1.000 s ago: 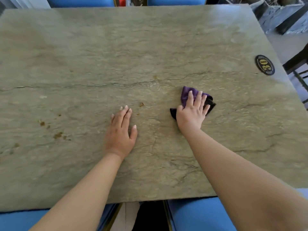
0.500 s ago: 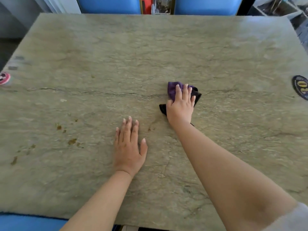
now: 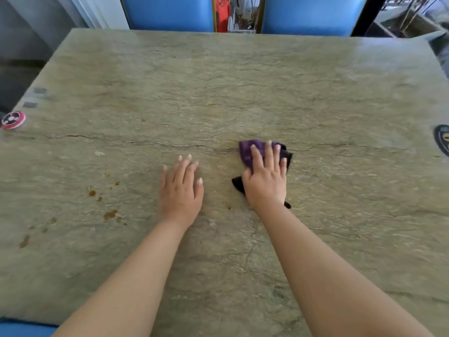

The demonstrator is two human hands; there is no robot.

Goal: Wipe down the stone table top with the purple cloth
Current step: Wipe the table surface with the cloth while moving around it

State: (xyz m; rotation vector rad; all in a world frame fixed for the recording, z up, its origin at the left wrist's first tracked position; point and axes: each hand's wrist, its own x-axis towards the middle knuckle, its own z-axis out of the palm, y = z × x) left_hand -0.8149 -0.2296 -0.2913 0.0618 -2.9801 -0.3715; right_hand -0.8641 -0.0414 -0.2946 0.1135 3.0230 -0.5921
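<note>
Head view. The right hand (image 3: 266,181) lies flat, fingers straight, pressing the purple cloth (image 3: 247,152) onto the stone table top (image 3: 243,81) just right of centre, over a long dark crack (image 3: 145,143). The left hand (image 3: 181,188) rests flat on bare stone beside it, holding nothing. Brown stains (image 3: 109,214) lie well to the left, uncleaned. The cloth looks soft, light and bunched; it probably slides easily, so a flat palm over its middle suits it. A dark layer under the palm may be its underside.
</note>
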